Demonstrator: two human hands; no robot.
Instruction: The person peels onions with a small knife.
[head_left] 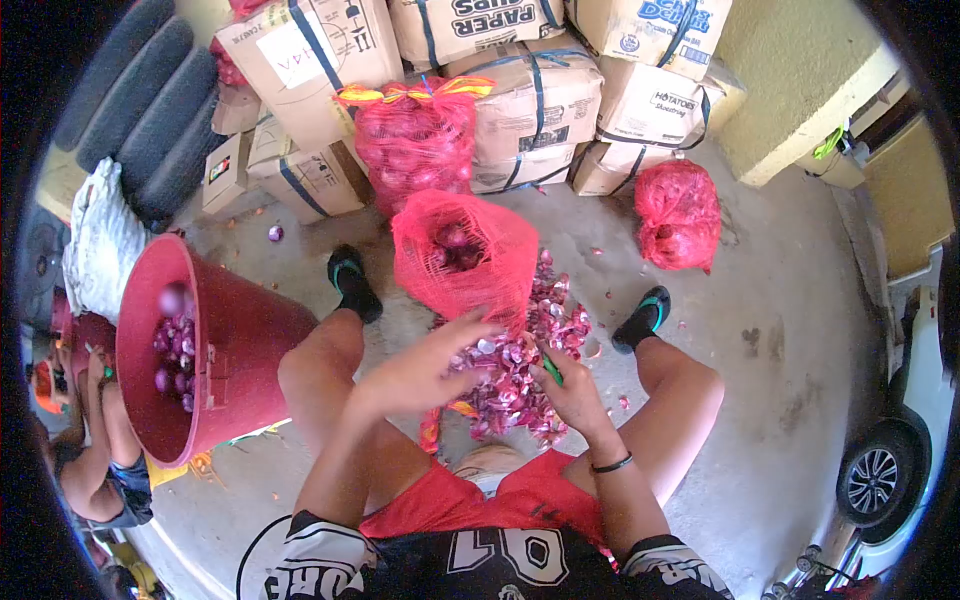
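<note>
My left hand [425, 368] is raised over the heap of onion peelings [512, 402]. It is slightly blurred, its fingers are apart and nothing shows in it. My right hand [580, 402] is closed on a knife [552, 370] with a green handle; its blade is hard to make out. Just beyond both hands stands an opened red mesh sack [505, 235] with red onions [457, 248] inside. To my left a big red tub [255, 345] leans with its mouth towards the left, holding peeled onions [174, 350]. One blurred onion [175, 300] appears at its mouth, seemingly in the air.
A full mesh sack [415, 140] stands against stacked cardboard boxes [535, 95]. A smaller red bag [678, 215] lies at the right. Tyres [150, 100] are piled at the far left, where another person [95, 430] sits. A car wheel [880, 475] is at the right edge.
</note>
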